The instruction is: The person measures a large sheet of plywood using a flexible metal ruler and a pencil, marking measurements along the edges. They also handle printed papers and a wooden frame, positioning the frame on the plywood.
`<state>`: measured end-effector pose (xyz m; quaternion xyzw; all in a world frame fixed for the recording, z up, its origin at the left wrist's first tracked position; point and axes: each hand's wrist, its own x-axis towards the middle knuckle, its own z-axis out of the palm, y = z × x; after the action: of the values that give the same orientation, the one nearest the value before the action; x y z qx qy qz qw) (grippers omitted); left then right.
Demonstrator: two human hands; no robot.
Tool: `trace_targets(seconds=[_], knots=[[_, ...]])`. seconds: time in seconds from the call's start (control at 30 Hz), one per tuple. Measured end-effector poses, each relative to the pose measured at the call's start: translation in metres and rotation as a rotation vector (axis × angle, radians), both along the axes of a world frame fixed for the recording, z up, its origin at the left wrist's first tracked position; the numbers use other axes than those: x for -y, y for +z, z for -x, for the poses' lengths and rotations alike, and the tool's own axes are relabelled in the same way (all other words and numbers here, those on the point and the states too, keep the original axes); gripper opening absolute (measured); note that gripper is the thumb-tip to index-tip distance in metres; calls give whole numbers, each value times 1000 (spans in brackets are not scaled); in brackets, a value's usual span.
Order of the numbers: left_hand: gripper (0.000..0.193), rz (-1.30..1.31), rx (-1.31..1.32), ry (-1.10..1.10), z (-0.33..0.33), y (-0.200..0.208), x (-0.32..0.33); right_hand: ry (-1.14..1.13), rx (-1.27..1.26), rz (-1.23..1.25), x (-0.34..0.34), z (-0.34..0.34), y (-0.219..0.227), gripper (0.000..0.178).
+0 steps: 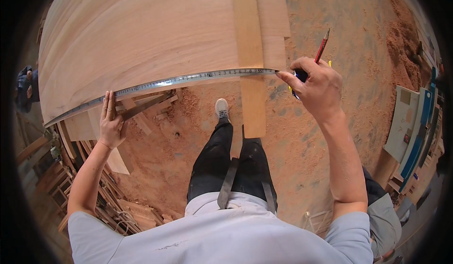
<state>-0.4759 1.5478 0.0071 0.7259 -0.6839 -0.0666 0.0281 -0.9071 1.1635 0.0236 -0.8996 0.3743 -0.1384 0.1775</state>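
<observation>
Steel tape measure (219,74) crosses board (141,37); my right grip (317,82) holds it plus pencil (322,48); left grip (112,128), fingers extended, touches it.

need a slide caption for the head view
A tape measure stretches across a wooden sheet, the left hand touching its blade and the right hand holding its case and a red pencil.

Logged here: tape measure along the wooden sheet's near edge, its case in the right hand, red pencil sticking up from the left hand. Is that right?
Not quite: the head view shows the red pencil sticking up from the right hand, not the left hand. The tape measure runs along the near edge of the wooden sheet, its case in the right hand.
</observation>
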Motion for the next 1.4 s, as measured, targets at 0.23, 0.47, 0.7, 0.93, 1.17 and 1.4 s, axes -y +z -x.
trace_targets(seconds=[0.23, 0.47, 0.7, 0.93, 1.17, 1.4], knots=[[23, 12, -11, -10, 3, 1, 2, 8, -20, -27, 0, -1, 5, 36], [21, -26, 9, -16, 0, 3, 1, 9, -32, -38, 2, -1, 5, 35], [21, 24, -30, -21, 0, 0, 0, 14, -23, -13, 0, -2, 5, 35], [21, 28, -14, -16, 1, 0, 1, 11, -35, -8, 0, -1, 5, 35], [19, 5, -20, -2, 2, 2, 1, 11, -56, -8, 0, -2, 5, 36], [20, 19, 0, -4, 2, -1, 0, 8, -41, -2, 0, -1, 5, 36]])
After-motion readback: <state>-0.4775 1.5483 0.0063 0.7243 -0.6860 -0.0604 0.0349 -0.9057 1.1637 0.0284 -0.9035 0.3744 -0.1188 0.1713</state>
